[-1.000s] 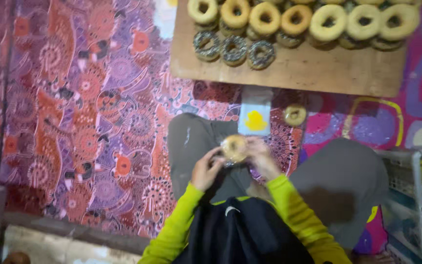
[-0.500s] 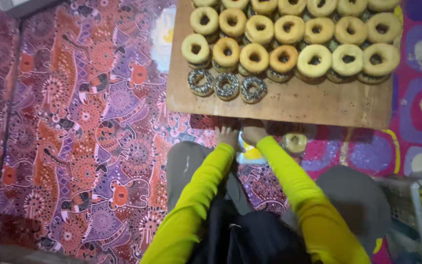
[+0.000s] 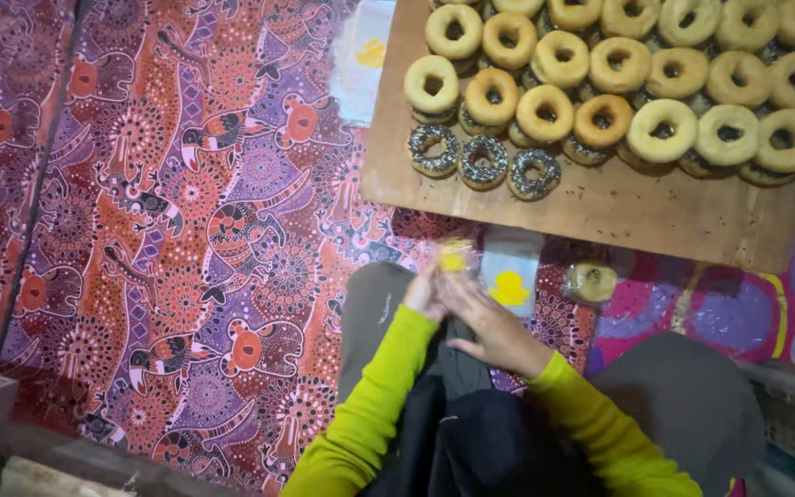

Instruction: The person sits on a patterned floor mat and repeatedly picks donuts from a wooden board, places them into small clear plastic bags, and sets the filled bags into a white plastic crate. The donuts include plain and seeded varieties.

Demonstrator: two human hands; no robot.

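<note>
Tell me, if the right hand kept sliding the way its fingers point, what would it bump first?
Probably the small yellow clear-wrapped packet at the fingertips of the right hand. It is blurred, so contact is unclear. Beyond lies the patterned purple-orange cloth.

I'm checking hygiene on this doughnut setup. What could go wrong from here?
The bagged doughnut lies on the patterned floor cloth by the person's knee, so it could get knocked or squashed. The doughnuts sit uncovered and stacked on a low board, open to dust. Both hands, left and right, work a small bag bare, which may pass on dirt.
</note>
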